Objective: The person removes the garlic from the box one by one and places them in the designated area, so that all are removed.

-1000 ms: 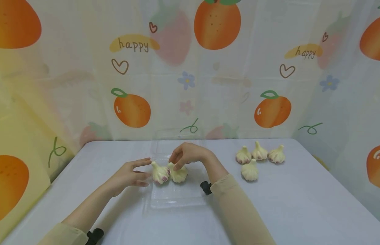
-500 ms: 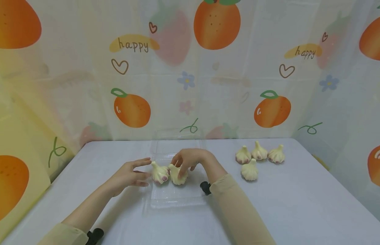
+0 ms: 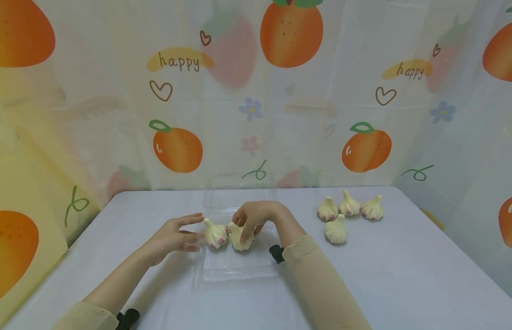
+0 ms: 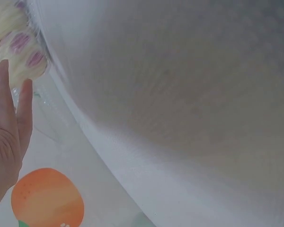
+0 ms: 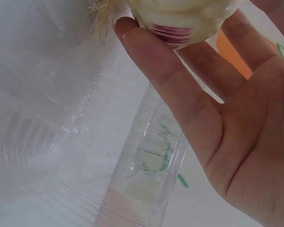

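Observation:
My right hand (image 3: 258, 214) holds a cream-white garlic bulb (image 3: 238, 244) from above, over the base of a clear plastic box (image 3: 235, 276). In the right wrist view its fingers curl round the bulb (image 5: 184, 23), whose roots and purple streaks show. Just left of it another garlic bulb (image 3: 216, 234), with purple patches, sits in the box. My left hand (image 3: 173, 236) is beside that bulb's left side, fingers extended and spread. In the left wrist view two fingertips reach the purple-marked bulb (image 4: 23, 61); whether they touch it I cannot tell.
The clear box's lid (image 3: 241, 181) stands raised at the back, near the printed curtain (image 3: 297, 137). Several more garlic bulbs (image 3: 349, 204) are grouped at the back right of the white table (image 3: 384, 270).
My right hand has lowered and shifted slightly right, its fingers now further down round the garlic bulb. That bulb has moved a little down and to the right. The left hand stays put.

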The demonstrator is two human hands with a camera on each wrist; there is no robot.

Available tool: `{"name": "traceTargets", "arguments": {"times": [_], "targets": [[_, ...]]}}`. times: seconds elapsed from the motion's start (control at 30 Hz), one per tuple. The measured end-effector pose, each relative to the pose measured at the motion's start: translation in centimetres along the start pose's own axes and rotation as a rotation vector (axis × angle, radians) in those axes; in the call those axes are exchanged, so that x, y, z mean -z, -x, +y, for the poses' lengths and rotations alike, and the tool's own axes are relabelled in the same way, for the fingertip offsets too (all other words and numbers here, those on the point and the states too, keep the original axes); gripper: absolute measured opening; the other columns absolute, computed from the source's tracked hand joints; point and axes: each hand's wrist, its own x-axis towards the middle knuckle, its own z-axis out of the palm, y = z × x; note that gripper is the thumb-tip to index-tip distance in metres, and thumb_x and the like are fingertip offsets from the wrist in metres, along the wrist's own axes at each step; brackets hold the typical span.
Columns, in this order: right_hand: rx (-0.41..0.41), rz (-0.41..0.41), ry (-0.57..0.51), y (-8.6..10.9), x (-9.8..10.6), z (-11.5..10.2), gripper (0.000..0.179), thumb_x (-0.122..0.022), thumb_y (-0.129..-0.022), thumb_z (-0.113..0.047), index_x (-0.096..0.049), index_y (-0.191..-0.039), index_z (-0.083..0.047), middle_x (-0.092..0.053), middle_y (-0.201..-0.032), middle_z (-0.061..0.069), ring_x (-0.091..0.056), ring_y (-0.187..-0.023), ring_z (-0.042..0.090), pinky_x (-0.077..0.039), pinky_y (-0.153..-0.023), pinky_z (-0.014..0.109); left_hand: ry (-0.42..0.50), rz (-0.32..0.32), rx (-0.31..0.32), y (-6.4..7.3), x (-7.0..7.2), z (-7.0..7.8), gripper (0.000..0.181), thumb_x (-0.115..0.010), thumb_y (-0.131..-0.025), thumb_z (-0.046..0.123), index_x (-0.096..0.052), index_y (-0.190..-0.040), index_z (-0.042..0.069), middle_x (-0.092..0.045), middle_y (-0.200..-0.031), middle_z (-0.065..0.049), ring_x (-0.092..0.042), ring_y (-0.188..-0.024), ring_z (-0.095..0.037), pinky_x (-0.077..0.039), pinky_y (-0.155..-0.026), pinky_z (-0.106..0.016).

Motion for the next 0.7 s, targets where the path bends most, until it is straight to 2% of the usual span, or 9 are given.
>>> {"name": "traceTargets", "arguments": {"times": [0.27, 0.5, 0.7], "targets": [[0.017, 0.004, -0.027, 0.3, 0.3, 0.2, 0.045, -0.082, -0.077, -0.012, -0.067, -0.12, -0.016, -0.06, -0.14, 0.015, -0.065, -0.111, 0.017, -0.063, -0.083, 0.029, -0.011, 0.001, -0.011, 0.0, 0.0, 0.2, 0.065, -0.063, -0.093, 0.005, -0.033, -0.149, -0.008, -0.018, -0.165, -0.019, -0.053, -0.13, -0.043, -0.065, -0.086, -0.038], [0.03, 0.056, -0.048, 0.8, 0.5, 0.0, 0.05, -0.08, -0.077, -0.011, -0.065, -0.124, -0.015, -0.062, -0.138, 0.012, -0.057, -0.13, 0.023, -0.063, -0.084, 0.03, -0.006, -0.001, -0.019, 0.1, -0.1, 0.2, 0.065, -0.062, -0.093, 0.004, -0.033, -0.149, -0.009, -0.018, -0.165, -0.02, -0.052, -0.131, -0.044, -0.065, -0.086, -0.038], [0.083, 0.094, -0.043, 1.7, 1.0, -0.2, 0.046, -0.079, -0.079, -0.014, -0.065, -0.123, -0.015, -0.064, -0.135, 0.008, -0.063, -0.119, 0.017, -0.063, -0.084, 0.03, -0.012, 0.015, -0.008, 0.0, -0.1, 0.0, 0.064, -0.063, -0.092, 0.004, -0.035, -0.148, -0.009, -0.02, -0.165, -0.019, -0.054, -0.13, -0.042, -0.065, -0.086, -0.037]]}}
